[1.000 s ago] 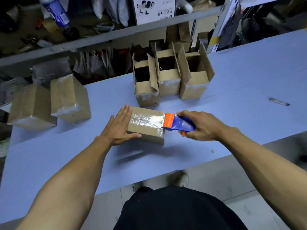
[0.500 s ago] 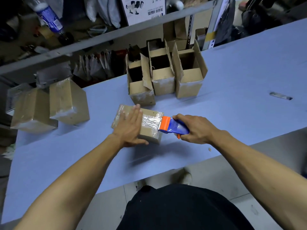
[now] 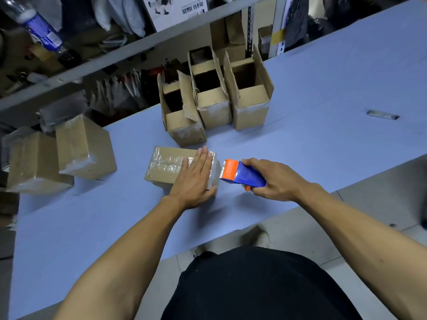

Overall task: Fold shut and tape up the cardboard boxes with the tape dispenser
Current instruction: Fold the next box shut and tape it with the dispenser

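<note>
1. Nearest, two bare forearms are seen reaching out over the blue table (image 3: 323,139).
2. One closed box (image 3: 166,168) is laid on the table at centre, its top covered with clear tape. The left hand (image 3: 196,179) is pressed flat on the box's right part, fingers straight and together, the thumb set against the near right corner.
3. One tape dispenser (image 3: 242,174), blue with an orange head, is gripped by the right hand (image 3: 275,179), the fingers curled round its handle. The orange head is held at the box's right end; whether it touches cannot be told.
4. Two sealed boxes (image 3: 85,148) are placed at the left, just beside each other, well apart from the centre box.
5. Three open boxes (image 3: 215,105) are stood in a row beyond the centre box, flaps upright, side by side.
6. One small flat metal piece (image 3: 382,115) is seen at the far right on the table.
7. Farthest, a shelf (image 3: 138,51) with one plastic bottle (image 3: 39,31) is seen.
</note>
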`<state>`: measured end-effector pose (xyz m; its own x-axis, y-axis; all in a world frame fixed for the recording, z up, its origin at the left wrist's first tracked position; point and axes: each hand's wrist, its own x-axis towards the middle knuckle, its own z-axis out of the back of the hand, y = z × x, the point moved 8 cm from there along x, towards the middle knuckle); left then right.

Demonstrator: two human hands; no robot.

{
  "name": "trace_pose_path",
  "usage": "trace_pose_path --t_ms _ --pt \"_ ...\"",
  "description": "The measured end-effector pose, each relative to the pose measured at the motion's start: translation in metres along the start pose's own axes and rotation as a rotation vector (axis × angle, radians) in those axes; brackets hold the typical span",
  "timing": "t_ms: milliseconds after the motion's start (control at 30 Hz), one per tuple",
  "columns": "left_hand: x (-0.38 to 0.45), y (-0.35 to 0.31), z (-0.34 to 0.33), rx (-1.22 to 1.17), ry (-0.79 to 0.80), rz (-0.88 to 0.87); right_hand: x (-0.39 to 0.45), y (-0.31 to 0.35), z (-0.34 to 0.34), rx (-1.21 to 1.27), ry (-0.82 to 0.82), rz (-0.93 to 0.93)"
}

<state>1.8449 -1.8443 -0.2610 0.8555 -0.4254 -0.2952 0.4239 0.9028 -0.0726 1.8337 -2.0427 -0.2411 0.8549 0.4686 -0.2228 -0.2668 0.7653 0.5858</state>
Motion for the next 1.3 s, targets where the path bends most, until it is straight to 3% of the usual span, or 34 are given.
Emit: trace_pose_path --t_ms 133,367,833,1133,1300 --pt "0.0 0.001 0.001 -0.009 -0.032 -0.002 0.001 0.001 0.007 -0.185 0.019 -0.027" --pt "-0.001 -0.006 -0.001 0.003 -0.014 0.006 0.036 0.071 0.015 -0.466 -0.067 -0.08" --pt "-0.002 -0.008 -0.001 -0.01 0.002 0.048 0.06 0.111 0.031 -0.605 -0.005 -0.108" --pt "-0.003 -0.009 -0.004 -0.017 -0.012 0.032 0.065 0.09 0.041 -0.298 0.182 -0.344" --pt "0.0 -0.005 -0.008 -0.013 -0.006 0.032 0.07 0.124 0.032 -0.542 0.015 -0.214"
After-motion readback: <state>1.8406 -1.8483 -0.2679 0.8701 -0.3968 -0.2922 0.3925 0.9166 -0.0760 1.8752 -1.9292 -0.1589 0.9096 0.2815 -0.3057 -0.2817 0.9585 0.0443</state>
